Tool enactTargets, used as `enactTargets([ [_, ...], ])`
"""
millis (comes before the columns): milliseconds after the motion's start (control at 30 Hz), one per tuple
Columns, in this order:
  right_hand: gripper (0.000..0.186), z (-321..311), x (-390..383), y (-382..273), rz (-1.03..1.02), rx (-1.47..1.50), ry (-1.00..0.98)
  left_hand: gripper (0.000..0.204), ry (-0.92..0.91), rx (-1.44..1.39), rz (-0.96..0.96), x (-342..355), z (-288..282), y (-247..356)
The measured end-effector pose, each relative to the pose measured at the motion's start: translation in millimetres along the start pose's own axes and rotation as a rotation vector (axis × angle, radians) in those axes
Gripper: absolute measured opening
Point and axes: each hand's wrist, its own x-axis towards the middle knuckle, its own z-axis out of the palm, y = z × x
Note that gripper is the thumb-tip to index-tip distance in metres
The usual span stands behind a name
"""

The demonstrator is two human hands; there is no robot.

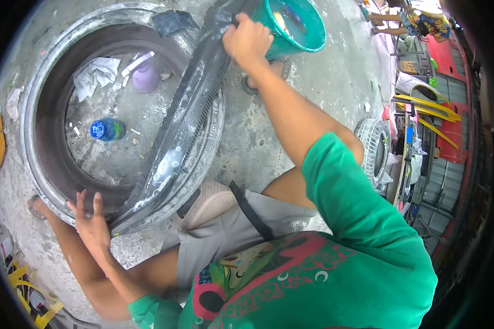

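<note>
Head view: one large tire (49,109), grey, lying on its side on the concrete floor (258,142); landmark for all places below. One long black strip (187,104), cross-hatched, wet, laid slantwise over the tire's right side, from beyond its upper right edge to its lower rim; white suds (170,162) along the lower half. One right hand (248,41), at the tire's upper right, fingers curled in, seemingly clenched on the strip's upper stretch. One left hand (93,225), at the tire's lower left edge, released, fingers spread, holding nothing; contact with the rubber cannot be told. One green bucket (284,48), just beyond the tire's upper right, liquid inside. One dark patch (174,23), on the tire's top edge. Within the tire's opening: one blue container (108,130), one purple bottle (145,77), one crumpled white cloth or paper (96,77). Handling notes, by judgement: suds make the strip slippery, so a firm, full-finger grip serves better than a pinch; the open palm is best placed flat on the tire or strip as a steady; even tension should prevent twisting; slow, smooth strokes suit the wet surface.
</note>
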Motion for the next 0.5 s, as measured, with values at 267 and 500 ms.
enactTargets([
  [267, 0.026, -6.1, -20.3, 4.9, -0.077, 0.067, 0.051, 0.058, -0.058, 0.109, -0.045, 0.8, -3.4, 14.0],
  [500, 0.024, -27.2, -89.4, -13.0, -0.176, 0.082, -0.049, 0.057, -0.040, 0.097, -0.079, 4.0, 1.6, 5.2],
])
